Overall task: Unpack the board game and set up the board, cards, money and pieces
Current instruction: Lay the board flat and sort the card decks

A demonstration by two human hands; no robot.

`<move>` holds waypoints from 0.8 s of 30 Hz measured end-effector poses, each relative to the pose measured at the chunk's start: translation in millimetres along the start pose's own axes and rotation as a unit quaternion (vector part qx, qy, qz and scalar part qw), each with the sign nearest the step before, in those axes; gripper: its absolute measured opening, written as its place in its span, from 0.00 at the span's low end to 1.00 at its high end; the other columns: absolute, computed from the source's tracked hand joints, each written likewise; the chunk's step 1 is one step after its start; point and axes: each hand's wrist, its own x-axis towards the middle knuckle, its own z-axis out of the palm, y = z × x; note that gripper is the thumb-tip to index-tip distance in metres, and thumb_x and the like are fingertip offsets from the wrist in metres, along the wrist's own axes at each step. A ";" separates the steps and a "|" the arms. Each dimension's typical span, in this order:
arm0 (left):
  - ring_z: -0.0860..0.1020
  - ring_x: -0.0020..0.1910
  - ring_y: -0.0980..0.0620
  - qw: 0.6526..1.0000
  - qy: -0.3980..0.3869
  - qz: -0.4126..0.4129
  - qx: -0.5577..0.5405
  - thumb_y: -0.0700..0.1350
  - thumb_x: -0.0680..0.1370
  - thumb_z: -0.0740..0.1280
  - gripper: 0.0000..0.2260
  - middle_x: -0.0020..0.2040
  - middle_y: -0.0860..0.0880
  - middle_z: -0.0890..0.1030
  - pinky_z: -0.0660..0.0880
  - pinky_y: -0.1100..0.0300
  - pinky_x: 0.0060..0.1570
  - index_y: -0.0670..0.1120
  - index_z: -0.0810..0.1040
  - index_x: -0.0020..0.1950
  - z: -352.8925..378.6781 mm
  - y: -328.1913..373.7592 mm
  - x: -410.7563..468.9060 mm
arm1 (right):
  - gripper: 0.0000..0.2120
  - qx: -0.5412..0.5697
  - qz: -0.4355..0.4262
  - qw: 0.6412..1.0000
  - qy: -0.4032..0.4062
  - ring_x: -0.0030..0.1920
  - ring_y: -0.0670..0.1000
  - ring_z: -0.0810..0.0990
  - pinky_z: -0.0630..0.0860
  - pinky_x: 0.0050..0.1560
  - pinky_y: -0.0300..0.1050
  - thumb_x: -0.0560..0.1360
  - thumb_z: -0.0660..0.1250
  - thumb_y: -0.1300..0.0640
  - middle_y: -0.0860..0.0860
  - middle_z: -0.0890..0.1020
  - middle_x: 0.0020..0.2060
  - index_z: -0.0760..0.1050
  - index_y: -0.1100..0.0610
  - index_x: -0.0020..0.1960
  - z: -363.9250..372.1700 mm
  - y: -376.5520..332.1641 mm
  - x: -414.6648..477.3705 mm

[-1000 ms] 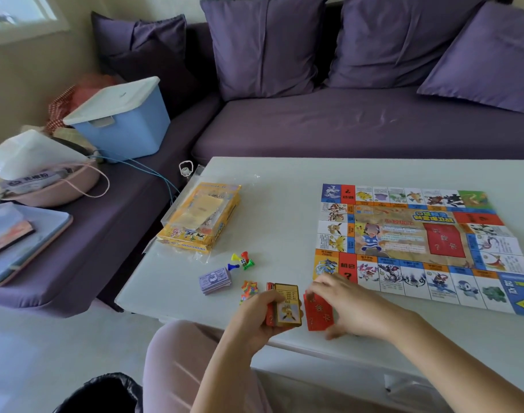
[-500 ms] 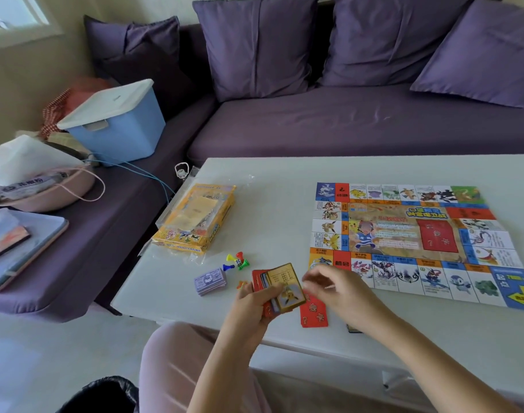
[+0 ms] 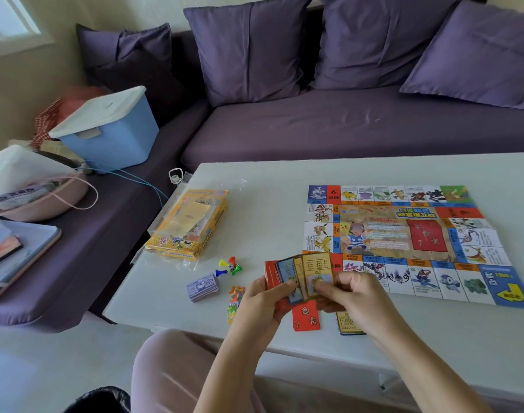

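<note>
Now right hand [image 3: 356,296] back at fanned stack of red, blue and yellow playing cards [image 3: 287,274], up from red question-mark card [image 3: 307,318] on white table [image 3: 269,204]. Judgement: card sorting continues.
Left hand [image 3: 260,302] grips fan, thumb across faces.
Right fingertips [image 3: 329,293] pinch front yellow card [image 3: 317,275].
Beyond: unfolded colourful paper board [image 3: 403,242] lies flat, clear of fingers.

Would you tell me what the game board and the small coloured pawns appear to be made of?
Game board: probably thin printed paper, matt; fold creases show across it. Pawns: likely moulded plastic, slightly glossy, in solid red, yellow, green and blue.
</note>
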 end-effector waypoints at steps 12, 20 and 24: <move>0.84 0.45 0.46 1.000 0.004 0.008 0.028 0.33 0.76 0.65 0.07 0.46 0.42 0.85 0.82 0.58 0.41 0.37 0.76 0.53 1.2 0.8 -2.9 | 0.08 0.059 0.038 0.996 -0.056 0.45 0.52 0.85 0.80 0.40 0.39 0.78 0.63 0.65 0.53 0.86 0.44 0.77 0.59 0.55 -9.3 -9.3 -12.9; 0.84 0.39 0.49 0.996 0.044 0.030 0.067 0.34 0.72 0.70 0.08 0.40 0.46 0.85 0.79 0.62 0.34 0.40 0.77 0.49 6.0 -1.0 -1.4 | 0.07 0.100 0.038 0.994 -0.011 0.42 0.51 0.85 0.80 0.40 0.40 0.75 0.67 0.64 0.53 0.86 0.42 0.80 0.58 0.52 -5.2 -15.0 -15.0; 0.84 0.37 0.50 0.994 0.053 0.041 0.087 0.35 0.70 0.71 0.07 0.37 0.48 0.85 0.80 0.61 0.35 0.42 0.78 0.46 11.6 -5.4 -1.9 | 0.05 0.086 0.029 0.995 0.029 0.42 0.50 0.85 0.80 0.41 0.41 0.74 0.69 0.62 0.51 0.86 0.41 0.82 0.57 0.48 1.4 -10.9 -16.3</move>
